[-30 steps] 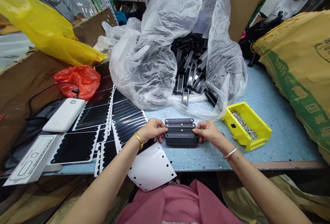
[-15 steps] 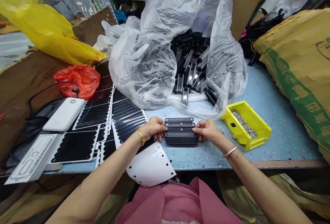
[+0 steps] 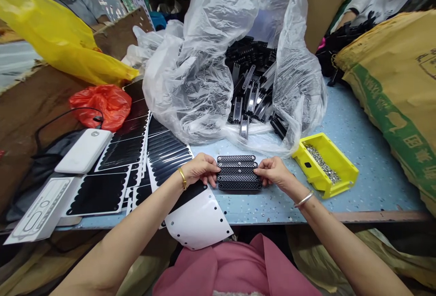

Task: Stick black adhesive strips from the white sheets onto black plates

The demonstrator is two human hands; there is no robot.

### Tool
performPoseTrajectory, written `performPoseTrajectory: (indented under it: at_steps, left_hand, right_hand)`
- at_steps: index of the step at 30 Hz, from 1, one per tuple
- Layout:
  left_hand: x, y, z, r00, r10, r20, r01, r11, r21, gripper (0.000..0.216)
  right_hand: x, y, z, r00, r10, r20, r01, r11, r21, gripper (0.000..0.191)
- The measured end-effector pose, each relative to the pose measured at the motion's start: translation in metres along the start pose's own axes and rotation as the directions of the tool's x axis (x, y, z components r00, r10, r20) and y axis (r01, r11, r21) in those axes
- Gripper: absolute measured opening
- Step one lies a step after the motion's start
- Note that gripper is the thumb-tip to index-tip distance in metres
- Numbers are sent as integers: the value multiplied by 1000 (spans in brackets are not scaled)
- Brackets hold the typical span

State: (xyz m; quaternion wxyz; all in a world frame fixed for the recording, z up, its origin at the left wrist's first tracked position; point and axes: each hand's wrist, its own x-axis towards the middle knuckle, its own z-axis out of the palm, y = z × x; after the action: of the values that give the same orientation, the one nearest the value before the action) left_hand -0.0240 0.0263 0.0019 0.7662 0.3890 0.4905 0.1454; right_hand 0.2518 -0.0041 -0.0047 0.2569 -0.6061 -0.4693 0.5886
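Several black perforated plastic strips lie side by side in a short stack of rows on the blue table in front of me. Small metal pieces show on some of the upper strips. My left hand has its thumb and fingers closed at the left end of one of the middle strips. At the opposite end, my right hand pinches the same strip. Beside my left forearm, a white sheet with black dots hangs over the table's front edge.
A yellow bin of small metal parts stands right of my right hand. Behind is a clear plastic bag full of black parts. Black adhesive sheets, a white power bank and a red bag lie left. A large sack bounds the right.
Both hands stay at the strip's ends. My left wrist and the white sheet have shifted very slightly left in view. A person's arm at the upper right has moved a little.
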Motion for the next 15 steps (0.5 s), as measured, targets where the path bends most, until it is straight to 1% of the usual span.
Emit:
performPoseTrajectory:
  at_steps: [4, 10, 12, 15]
  left_hand:
    - [1, -1, -3, 1000, -4, 18, 4, 1000, -7, 32]
    - [2, 1, -4, 999, -13, 35, 11, 998, 58, 34]
    - [1, 1, -2, 1000, -7, 19, 5, 997, 78, 34]
    - [0, -1, 0, 999, 36, -33, -32, 993, 116, 32]
  right_hand:
    - [0, 0, 0, 1000, 0, -6, 0, 1000, -2, 27]
    - [0, -2, 0, 1000, -1, -11, 1, 1000, 0, 27]
    - [0, -2, 0, 1000, -5, -12, 5, 1000, -2, 27]
    - [0, -2, 0, 1000, -9, -10, 9, 1000, -12, 26]
